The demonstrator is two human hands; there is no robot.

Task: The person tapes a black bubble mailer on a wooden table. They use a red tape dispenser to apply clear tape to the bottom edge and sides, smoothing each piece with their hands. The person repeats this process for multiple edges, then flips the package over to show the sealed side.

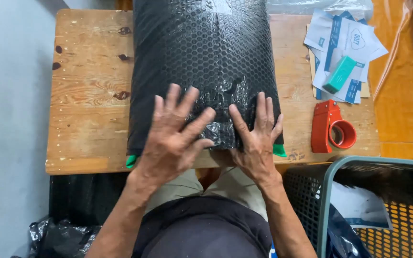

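Black bubble-wrapped parcel (201,57), flat under both hands

Black bubble-wrapped parcel (204,67): far end cut off by top edge; contents hidden, only green corners showing; basket (378,200): cropped at right and bottom edges.

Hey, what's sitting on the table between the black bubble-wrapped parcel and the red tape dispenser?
Nothing: in the head view, only bare wooden table shows between the black bubble-wrapped parcel and the red tape dispenser.
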